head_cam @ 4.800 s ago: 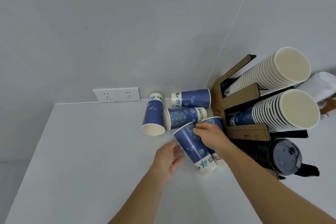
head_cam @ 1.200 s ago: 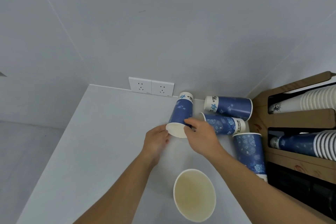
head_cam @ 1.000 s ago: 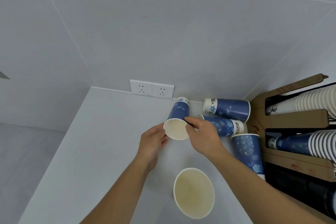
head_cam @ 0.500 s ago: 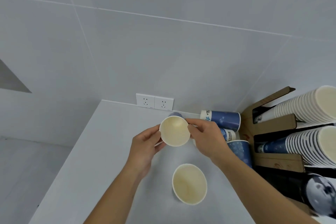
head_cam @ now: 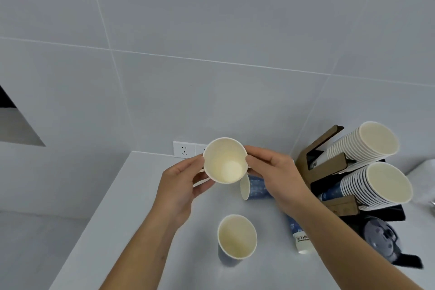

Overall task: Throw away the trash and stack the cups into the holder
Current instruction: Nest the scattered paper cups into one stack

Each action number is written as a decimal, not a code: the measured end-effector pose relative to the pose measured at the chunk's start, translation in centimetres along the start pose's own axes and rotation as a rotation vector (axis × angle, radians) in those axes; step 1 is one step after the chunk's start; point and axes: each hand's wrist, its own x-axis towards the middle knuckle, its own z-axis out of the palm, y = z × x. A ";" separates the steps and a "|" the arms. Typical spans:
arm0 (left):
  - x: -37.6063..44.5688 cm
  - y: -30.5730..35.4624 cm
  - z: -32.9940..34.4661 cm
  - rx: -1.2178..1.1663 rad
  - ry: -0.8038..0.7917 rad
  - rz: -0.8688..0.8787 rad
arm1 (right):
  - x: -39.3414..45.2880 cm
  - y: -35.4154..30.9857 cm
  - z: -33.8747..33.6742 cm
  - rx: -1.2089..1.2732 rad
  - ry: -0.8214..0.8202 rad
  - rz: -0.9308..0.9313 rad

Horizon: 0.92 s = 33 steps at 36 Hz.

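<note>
Both my hands are clamped on one paper cup [head_cam: 224, 160], the left hand [head_cam: 181, 183] at its left wall and the right hand [head_cam: 274, 172] at its right, fingertips pressing just under the rim. The cup is lifted clear of the table [head_cam: 131, 207], mouth tilted toward me; inside it looks empty. A second cup [head_cam: 236, 239] stands upright on the table directly below and nearer me. Two more lie on their sides: one [head_cam: 250, 187] partly hidden behind my right hand, one [head_cam: 299, 235] under my right forearm. The holder [head_cam: 329, 167] stands at the right against the wall, both angled stacks [head_cam: 372, 167] already long and reaching outward. Risks, as I judge them: a paper wall squeezed from both sides could buckle; lowering the held cup off-centre into the standing one could tip it; my right forearm sweeping toward the holder could roll the cup beneath it or knock the projecting stacks. Open room lies to the left, where the table is bare up to its left edge; the wall and socket [head_cam: 184, 149] close the back, and the right side is crowded. No trash is visible here.
</note>
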 end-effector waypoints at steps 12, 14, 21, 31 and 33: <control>-4.0 4.2 2.8 -0.077 -0.129 0.078 | -2.7 -3.7 -2.4 0.183 -0.044 -0.154; -4.2 4.4 3.2 -0.076 -0.135 0.096 | -2.8 -3.9 -2.5 0.193 -0.036 -0.174; -5.2 4.5 4.0 -0.030 -0.109 0.158 | -3.9 -4.2 -2.3 0.174 -0.040 -0.191; -5.9 3.7 4.0 0.020 -0.129 0.103 | -5.2 -3.4 -2.0 0.212 0.071 -0.085; -5.9 3.3 3.8 0.047 -0.123 0.087 | -5.6 -3.1 -1.9 0.218 0.079 -0.070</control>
